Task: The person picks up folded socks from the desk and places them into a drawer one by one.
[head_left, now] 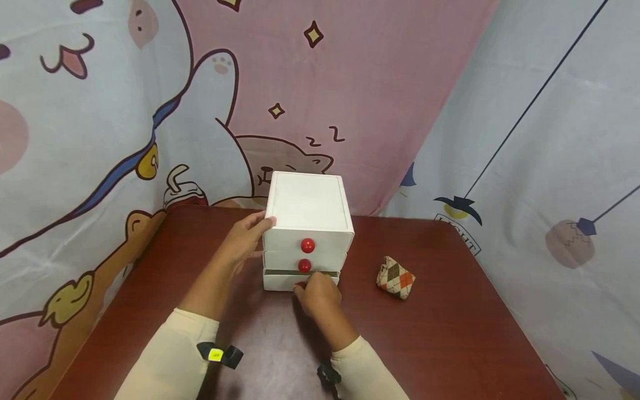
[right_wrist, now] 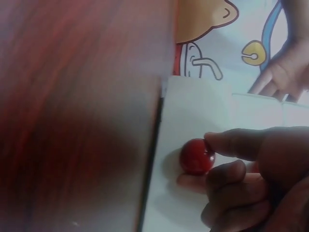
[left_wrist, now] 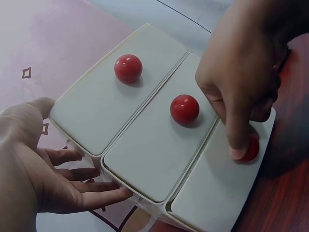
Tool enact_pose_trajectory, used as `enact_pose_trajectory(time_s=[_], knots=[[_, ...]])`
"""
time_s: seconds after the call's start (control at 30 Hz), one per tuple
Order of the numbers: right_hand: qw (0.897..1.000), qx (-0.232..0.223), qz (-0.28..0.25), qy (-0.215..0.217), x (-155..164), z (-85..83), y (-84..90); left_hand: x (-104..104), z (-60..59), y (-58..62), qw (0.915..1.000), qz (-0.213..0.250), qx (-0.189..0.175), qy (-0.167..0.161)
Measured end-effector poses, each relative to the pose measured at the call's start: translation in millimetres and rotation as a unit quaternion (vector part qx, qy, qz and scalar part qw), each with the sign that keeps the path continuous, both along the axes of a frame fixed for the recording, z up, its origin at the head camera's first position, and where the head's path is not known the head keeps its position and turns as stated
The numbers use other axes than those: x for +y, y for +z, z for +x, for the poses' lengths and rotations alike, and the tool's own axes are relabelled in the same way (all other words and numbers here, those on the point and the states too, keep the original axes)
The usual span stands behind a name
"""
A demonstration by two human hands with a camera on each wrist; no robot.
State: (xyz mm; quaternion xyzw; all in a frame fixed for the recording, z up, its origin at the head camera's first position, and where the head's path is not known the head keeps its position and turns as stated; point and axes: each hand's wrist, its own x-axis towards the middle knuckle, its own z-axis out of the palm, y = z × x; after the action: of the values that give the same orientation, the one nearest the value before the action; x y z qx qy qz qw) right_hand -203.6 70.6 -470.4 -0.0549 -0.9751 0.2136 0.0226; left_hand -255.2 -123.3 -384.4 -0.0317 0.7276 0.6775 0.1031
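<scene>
A small white drawer cabinet (head_left: 309, 201) with three drawers stands on the table. Red round knobs mark the upper drawer (left_wrist: 128, 68) and the middle drawer (left_wrist: 185, 109). My right hand (head_left: 320, 294) pinches the red knob (right_wrist: 197, 156) of the bottom drawer (head_left: 280, 282) between thumb and fingers. A dark gap shows along the top of that drawer's front, so it sits slightly out. Against the cabinet's left side rests my left hand (head_left: 245, 240), its thumb at the top edge and its fingers extended along the side wall.
To the right of the cabinet lies a small folded cloth item (head_left: 396, 278) with an argyle pattern. The reddish-brown table (head_left: 440, 333) reaches back to a curtain (head_left: 370, 111) printed with cartoon animals.
</scene>
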Motion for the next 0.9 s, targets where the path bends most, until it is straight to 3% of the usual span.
enact_pose_trajectory(time_s=[0.47, 0.9], knots=[[0.996, -0.060, 0.027, 0.053, 7, 26.2, 11.5, -1, 1.6, 2.2, 1.0000, -0.008, -0.006, 0.000], [0.994, -0.066, 0.049, 0.077, 9, 47.3, 19.9, -2, 1.2, 3.1, 0.9999, -0.010, -0.007, -0.001]])
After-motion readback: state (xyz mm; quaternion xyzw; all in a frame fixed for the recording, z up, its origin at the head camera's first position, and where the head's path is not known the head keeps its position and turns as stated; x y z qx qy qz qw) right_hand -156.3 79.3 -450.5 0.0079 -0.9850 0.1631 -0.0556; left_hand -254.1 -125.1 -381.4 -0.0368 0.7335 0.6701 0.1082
